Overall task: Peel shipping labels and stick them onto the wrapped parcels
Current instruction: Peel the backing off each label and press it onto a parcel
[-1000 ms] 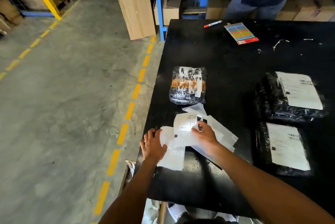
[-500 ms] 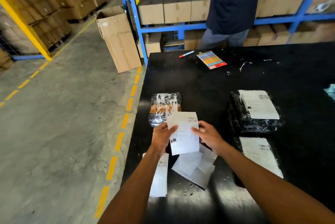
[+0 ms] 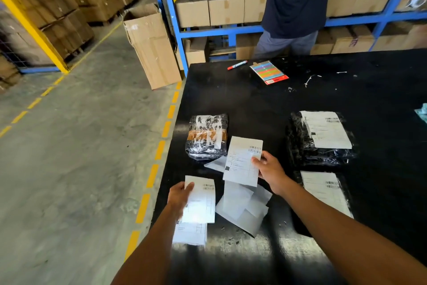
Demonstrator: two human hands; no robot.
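Head: backing sheets (image 3: 242, 210) between hands, marker (image 3: 237, 65) far

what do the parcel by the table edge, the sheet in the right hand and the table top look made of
Parcel by the table edge: looks like clear, glossy plastic film over dark contents, going by the crinkled white glare.
Sheet held by the right hand: thin matte white paper with printed barcodes; it holds flat.
Table top: smooth black surface with a slight sheen; the material underneath is unclear.
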